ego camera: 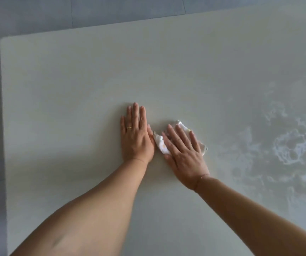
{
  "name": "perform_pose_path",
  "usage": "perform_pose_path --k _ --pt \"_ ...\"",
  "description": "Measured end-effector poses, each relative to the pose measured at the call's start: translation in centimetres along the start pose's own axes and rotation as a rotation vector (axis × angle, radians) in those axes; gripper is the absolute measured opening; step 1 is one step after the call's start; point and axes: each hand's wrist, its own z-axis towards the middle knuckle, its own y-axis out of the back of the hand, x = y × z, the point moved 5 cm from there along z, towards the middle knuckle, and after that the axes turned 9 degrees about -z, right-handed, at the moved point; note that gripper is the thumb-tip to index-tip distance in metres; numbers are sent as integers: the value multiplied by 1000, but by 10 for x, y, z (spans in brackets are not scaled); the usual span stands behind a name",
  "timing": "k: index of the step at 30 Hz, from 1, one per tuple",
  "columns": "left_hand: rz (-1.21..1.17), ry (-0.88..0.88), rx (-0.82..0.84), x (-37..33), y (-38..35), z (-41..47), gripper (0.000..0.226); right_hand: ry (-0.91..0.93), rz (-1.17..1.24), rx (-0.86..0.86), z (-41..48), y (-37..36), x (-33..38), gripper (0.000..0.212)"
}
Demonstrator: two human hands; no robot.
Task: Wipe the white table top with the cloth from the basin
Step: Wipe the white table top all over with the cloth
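The white table top (74,89) fills most of the view. A small white cloth (160,143) lies crumpled on it near the middle. My right hand (183,152) lies flat on top of the cloth, fingers spread, pressing it to the table; cloth edges show at its left and far side. My left hand (136,137) rests flat on the bare table just left of the cloth, fingers together and extended, its thumb side touching the cloth's edge. Each hand wears a thin ring. The basin is out of view.
Wet streaks and foamy smears (286,145) cover the table's right part. The table's left edge (2,108) and far edge run beside grey floor tiles (38,19). The rounded far-left corner is visible.
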Motion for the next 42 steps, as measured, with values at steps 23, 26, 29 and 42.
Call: perform_pose_path --k 23,26,29,42 --pt "52 -151 -162 -13 14 -87 51 -26 29 -60 -35 -7 -28 52" --pt "37 -132 -69 -25 2 -151 55 -226 42 -67 -51 -5 -70 51" --pt "56 -54 -19 -32 -11 -173 57 -490 96 -53 -63 -6 -81 52" --pt "47 -1 -6 -36 -16 -174 57 -233 38 -34 -144 -8 -86 56"
